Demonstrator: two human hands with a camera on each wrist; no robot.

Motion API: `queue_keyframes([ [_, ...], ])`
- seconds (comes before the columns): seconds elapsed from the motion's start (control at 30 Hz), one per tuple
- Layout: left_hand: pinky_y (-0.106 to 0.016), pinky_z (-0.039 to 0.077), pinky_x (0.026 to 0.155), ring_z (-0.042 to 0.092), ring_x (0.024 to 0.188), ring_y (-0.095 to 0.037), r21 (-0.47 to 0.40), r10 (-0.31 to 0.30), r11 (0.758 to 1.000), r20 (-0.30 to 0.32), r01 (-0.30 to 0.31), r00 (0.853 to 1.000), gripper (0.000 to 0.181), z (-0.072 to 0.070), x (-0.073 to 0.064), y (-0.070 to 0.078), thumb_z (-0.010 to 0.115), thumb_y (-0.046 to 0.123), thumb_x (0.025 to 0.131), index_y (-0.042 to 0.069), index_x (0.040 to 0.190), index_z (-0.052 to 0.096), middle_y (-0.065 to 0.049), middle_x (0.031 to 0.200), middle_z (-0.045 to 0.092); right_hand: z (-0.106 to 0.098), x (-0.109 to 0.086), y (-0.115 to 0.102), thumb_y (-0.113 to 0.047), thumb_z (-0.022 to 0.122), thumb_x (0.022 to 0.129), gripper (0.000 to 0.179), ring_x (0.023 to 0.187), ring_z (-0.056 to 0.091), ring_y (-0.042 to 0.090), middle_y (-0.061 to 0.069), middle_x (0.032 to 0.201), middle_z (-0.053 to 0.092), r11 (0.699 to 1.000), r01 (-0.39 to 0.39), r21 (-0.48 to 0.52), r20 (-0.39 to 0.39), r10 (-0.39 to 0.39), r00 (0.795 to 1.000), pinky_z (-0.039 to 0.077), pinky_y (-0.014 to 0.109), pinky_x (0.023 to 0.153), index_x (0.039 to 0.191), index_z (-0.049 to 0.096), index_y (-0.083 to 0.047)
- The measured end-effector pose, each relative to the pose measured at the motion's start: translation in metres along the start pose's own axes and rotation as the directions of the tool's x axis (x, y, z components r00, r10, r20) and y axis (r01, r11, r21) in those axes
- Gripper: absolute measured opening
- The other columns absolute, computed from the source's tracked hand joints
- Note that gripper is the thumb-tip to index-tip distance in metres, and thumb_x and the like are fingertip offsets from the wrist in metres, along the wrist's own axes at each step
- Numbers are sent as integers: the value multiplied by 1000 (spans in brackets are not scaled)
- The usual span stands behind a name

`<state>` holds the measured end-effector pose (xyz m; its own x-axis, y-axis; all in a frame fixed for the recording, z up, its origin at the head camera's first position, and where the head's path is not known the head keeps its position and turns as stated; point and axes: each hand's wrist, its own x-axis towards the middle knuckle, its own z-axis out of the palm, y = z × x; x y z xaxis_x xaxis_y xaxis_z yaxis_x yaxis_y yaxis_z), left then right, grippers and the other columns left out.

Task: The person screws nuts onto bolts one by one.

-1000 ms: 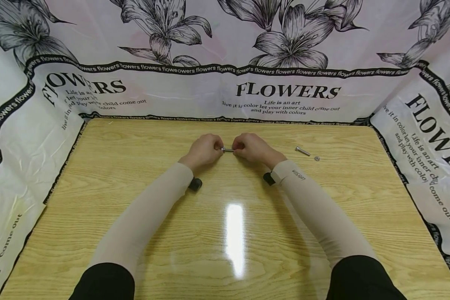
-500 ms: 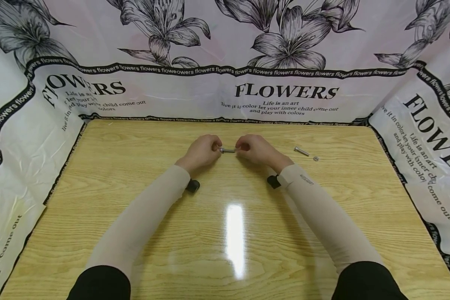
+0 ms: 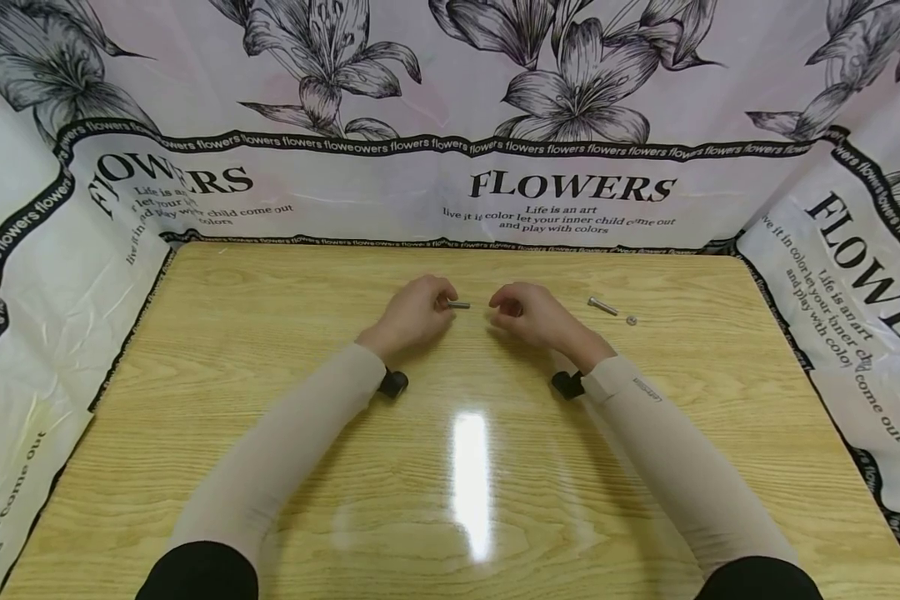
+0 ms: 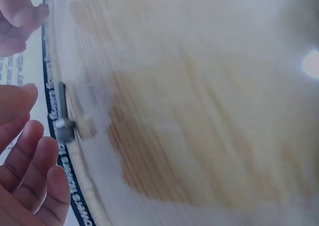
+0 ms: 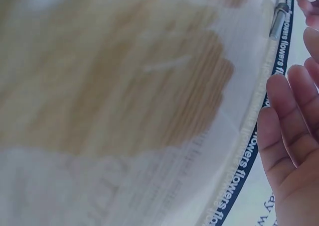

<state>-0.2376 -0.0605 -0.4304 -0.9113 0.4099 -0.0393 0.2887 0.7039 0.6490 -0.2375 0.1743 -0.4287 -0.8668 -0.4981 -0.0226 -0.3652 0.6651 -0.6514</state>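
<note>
Silvery bolts (image 3: 602, 306), head view two, wrist views one, lie toward the tabletop's (image 3: 270, 287) far edge, left hand (image 3: 415, 311) and right hand (image 3: 537, 318) unclenched.

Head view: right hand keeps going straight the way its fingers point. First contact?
Likely the tip of the bolt beside the left hand, with that hand just beyond. Height is hard to judge, so the right hand might pass over the bolt instead.

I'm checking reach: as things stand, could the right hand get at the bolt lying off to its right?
Probably yes. The right hand looks empty, that bolt lies close by on the wooden tabletop, and nothing visible blocks the way between them.
</note>
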Motion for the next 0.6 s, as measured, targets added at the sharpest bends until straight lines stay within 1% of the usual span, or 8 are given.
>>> queue_keyframes([
  [0.07,-30,46,83,54,92,-14,9,10,1000,-10,-10,1000,22,4,0,4,66,16,89,12,110,65,2,100,59,-2,-6,2,-12,66,90,23,84,57,20,7,92,63,1000,7,1,-15,-7,1000,48,35,76,110,65,-1],
  [0.23,-29,46,84,55,94,-14,37,77,996,-27,-76,997,23,10,-2,17,67,16,87,11,110,66,0,103,60,-5,-23,6,-12,68,89,23,84,57,21,7,92,63,1000,29,4,-64,-29,998,48,37,75,109,66,-1],
  [0.4,-29,46,83,54,94,-14,36,121,992,-14,-120,993,24,15,-3,32,67,17,88,9,111,66,-1,104,59,-10,-40,10,-12,69,88,22,82,57,20,7,91,63,999,37,9,-113,-35,993,48,37,75,107,67,-1],
  [0.5,-28,46,81,54,93,-14,41,143,989,1,-143,990,24,19,-3,40,67,18,88,8,111,66,-1,102,59,-13,-48,12,-13,69,89,21,82,57,19,5,90,63,999,31,7,-125,-30,992,49,37,74,106,67,-1],
  [0.6,-27,46,80,55,93,-14,51,159,986,10,-159,987,24,21,-2,46,68,18,89,8,111,66,-1,102,60,-17,-55,12,-12,69,89,21,82,57,18,5,90,63,999,48,-5,-133,-48,990,49,37,75,106,67,-1],
])
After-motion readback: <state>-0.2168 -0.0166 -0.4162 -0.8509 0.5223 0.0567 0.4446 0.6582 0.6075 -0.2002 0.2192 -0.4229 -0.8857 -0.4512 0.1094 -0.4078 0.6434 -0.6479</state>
